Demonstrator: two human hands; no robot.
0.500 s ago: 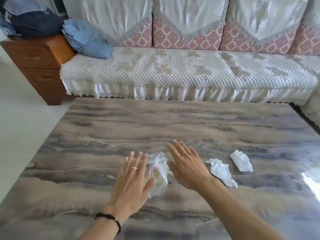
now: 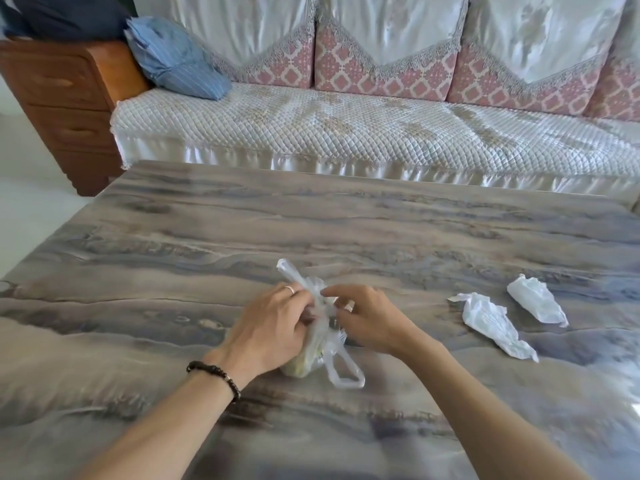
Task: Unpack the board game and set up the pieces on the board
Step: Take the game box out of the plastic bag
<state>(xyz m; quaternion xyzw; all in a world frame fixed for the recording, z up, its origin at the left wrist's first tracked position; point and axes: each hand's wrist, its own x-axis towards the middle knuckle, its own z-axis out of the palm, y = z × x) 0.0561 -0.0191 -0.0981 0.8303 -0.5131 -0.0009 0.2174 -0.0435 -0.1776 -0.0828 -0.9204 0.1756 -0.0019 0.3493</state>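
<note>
1. Surface (image 2: 346, 220) lay bare from the hands to its far edge by the sofa (image 2: 346, 133).
2. Two crumpled white bags (image 2: 495, 323) lay right of the hands, apart from them.
3. Clear plastic bag (image 2: 322, 344) sat centre-front between the hands; left hand (image 2: 273, 327) and right hand (image 2: 367, 317) both pinched its knotted top.

No text, label, brand, number or sign can be read anywhere in view (the clear plastic bag (image 2: 322, 336) and the two crumpled white bags (image 2: 493, 323) on the tabletop (image 2: 346, 230) show no legible print).
</note>
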